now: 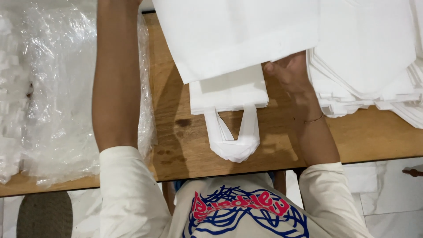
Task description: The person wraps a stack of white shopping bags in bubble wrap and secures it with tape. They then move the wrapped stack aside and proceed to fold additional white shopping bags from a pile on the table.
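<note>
Right hand [291, 72] lay with grip apart under white fabric bag [235, 31]; left grip out of frame. Judged light, limp; best taken by looped handles [233, 136] near table's [185, 145] front edge.

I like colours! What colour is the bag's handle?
White, like the bag; handle clearest in head view.

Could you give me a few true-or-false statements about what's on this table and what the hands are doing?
1. The right hand touches the white bags. True.
2. The bags' handles point away from the person. False: they point toward the person, at the table's near edge.
3. Clear plastic wrap lies at the left. True.
4. The table is metal. False: it is wood.
5. The left hand is plainly seen gripping a bag. False: it is out of view past the top edge.
6. A second stack of white bags lies at the right. True.
</note>
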